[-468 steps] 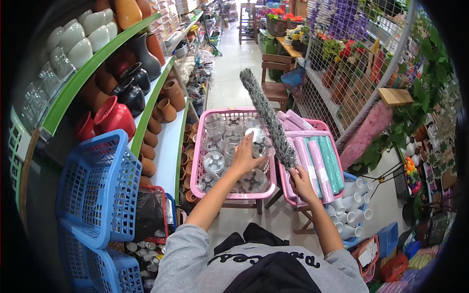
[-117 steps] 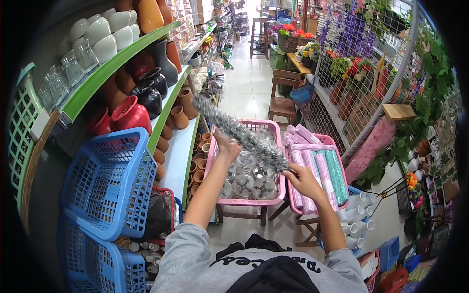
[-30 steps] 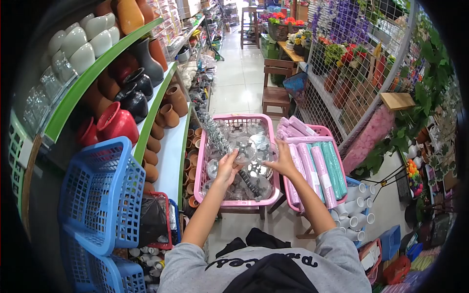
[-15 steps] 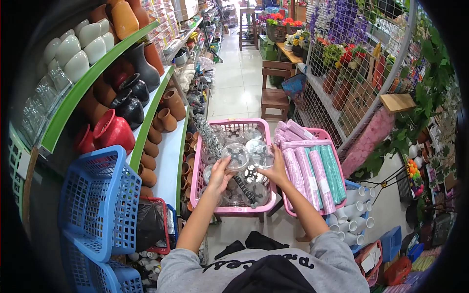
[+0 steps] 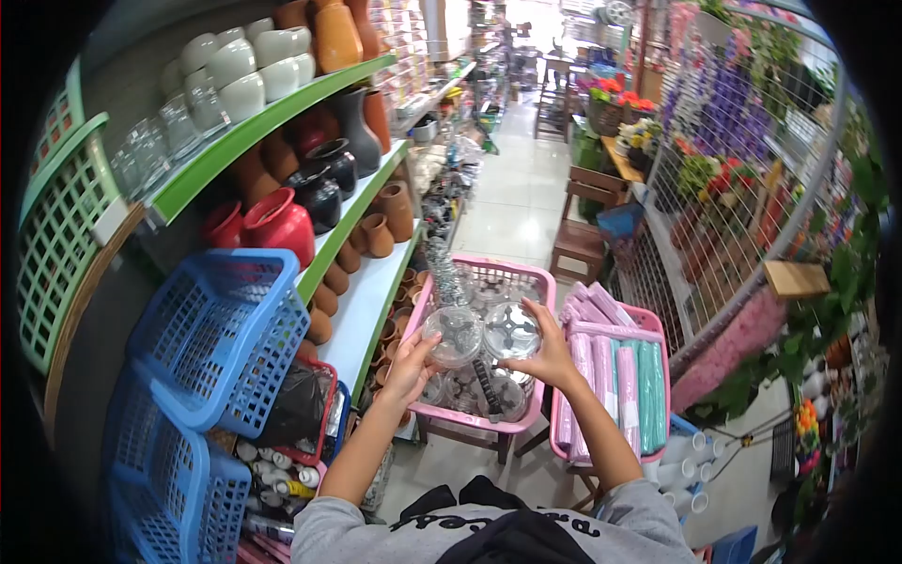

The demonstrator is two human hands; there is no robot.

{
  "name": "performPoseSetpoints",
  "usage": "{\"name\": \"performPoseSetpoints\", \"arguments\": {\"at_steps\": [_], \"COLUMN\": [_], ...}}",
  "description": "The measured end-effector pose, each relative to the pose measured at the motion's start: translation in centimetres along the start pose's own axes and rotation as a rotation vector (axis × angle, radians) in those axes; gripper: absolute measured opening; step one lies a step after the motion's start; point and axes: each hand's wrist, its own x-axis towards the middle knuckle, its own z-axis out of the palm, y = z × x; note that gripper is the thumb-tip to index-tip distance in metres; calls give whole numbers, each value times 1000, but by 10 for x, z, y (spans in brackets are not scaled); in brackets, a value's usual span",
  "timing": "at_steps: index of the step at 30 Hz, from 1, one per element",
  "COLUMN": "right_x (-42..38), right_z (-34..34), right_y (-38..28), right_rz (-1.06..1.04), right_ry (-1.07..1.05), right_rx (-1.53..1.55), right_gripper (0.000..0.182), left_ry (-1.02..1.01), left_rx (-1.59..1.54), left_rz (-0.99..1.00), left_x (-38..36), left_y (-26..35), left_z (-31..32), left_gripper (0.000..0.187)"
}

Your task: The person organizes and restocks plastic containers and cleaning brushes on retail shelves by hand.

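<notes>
Above a pink basket (image 5: 479, 424), my left hand (image 5: 410, 369) grips a clear round plastic container (image 5: 453, 336) by its left edge. My right hand (image 5: 551, 357) is curled around the right side of a second clear round container (image 5: 512, 331) with a dark cross-shaped pattern in it. The two containers are side by side, their edges about touching. More round clear containers (image 5: 508, 399) fill the basket below, partly hidden. A silvery bristly brush-like thing (image 5: 442, 271) sticks up at the basket's left, and a black ridged rod (image 5: 487, 385) lies among the containers.
A second pink basket (image 5: 562, 449) with wrapped pink and green rolls (image 5: 627, 393) stands at right. Blue baskets (image 5: 221, 343) are stacked at left beside shelves of pots (image 5: 279, 226). A wooden chair (image 5: 584, 221) and a wire rack (image 5: 714, 235) flank the tiled aisle.
The view has turned left, so the baskets sit lower and farther right in it. My right hand has shifted its grip around the right-hand container. Both containers stay in my hands.
</notes>
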Motion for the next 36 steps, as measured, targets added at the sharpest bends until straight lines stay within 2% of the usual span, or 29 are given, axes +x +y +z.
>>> {"name": "performPoseSetpoints", "arguments": {"at_steps": [5, 6, 9, 17, 24, 27, 29, 36], "right_x": [10, 12, 9, -18, -97, -141, -165, -222], "right_z": [16, 22, 40, 68, 100, 111, 116, 134], "right_y": [-23, -28, -44, -119, -194, -224, -246, -324], "right_rz": [-49, -56, -117, -272, -417, -380, -413, -520], "right_ry": [-87, -105, -162, -329, -454, -520, -583, -744], "right_rx": [153, 230, 253, 356, 476, 569, 583, 718], "right_gripper": [100, 100, 98, 97, 93, 92, 92, 94], "left_ry": [110, 143, 205, 362, 524, 596, 625, 782], "left_rx": [-54, -67, -57, -79, -80, -72, -55, -70], "left_rz": [119, 168, 227, 366, 473, 491, 499, 598], "left_x": [-45, -56, -92, -200, -350, -414, -456, -572], "left_y": [6, 6, 12, 17, 3, -14, -20, -34], "left_z": [-10, -10, -15, -27, -10, -4, 5, 34], "left_gripper": [42, 38, 33, 38, 34, 32, 39, 36]}}
